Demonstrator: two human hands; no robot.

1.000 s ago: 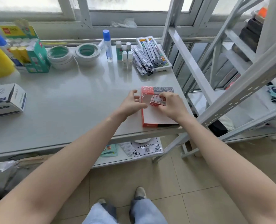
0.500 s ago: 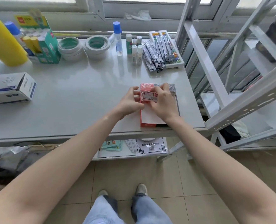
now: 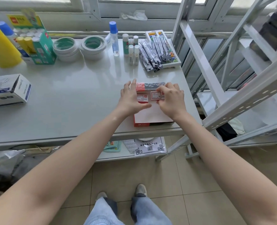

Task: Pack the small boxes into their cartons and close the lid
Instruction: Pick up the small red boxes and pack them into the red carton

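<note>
- Far left there's a white and blue carton [image 3: 8, 90] lying on its side on the table [image 3: 77, 95], well away from the action. Nobody's touching it.
- Further back: a green display box of glue sticks [image 3: 37, 44] and two stacks of tape rolls [image 3: 79, 47]. Just background stuff.
- The left hand [image 3: 130, 99] is at the left edge of the red carton [image 3: 141, 124], which sits near the front right corner of the table. Fingers spread, thumb down along the side, palm over a small box [image 3: 141, 97] that's already lying in the carton's far end. Looks like it's steadying more than gripping, so I'd call it resting loose, not clamped on anything.
- Second small box [image 3: 156, 95] sits right beside the first one, touching or nearly.
- The right hand [image 3: 172, 99] is pinching that second box by its right end, fingertips curled over its edges.
- Handling-wise: these look like light printed cardboard, stiff enough to hold shape but easy to dent at the corners. I'd hold them by the short ends with a gentle pinch and slide them flat against the neighbour, not press on the face.
- The carton's thin walls will probably flex, so bracing the side with the other hand makes sense.
- Lid isn't shut yet; lots of empty white floor in the near half.
</note>
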